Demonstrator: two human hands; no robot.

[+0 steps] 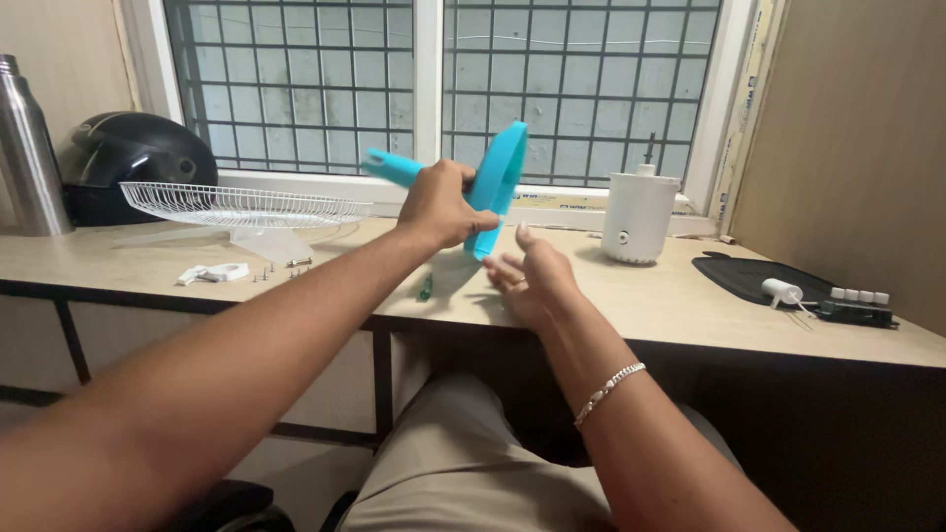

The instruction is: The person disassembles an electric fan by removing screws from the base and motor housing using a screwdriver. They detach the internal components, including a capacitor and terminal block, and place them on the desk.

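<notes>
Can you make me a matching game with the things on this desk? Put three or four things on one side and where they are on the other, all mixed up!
Things:
1. turquoise fan blade
2. white wire fan guard
3. black helmet
4. white motor housing

Places:
A. standing upright on the desk, right of the hands
B. held up in the left hand
C. at the back left, beside the steel bottle
D. lying like a bowl on the desk, in front of the window

Pairs: 1-B, 2-D, 3-C, 4-A
</notes>
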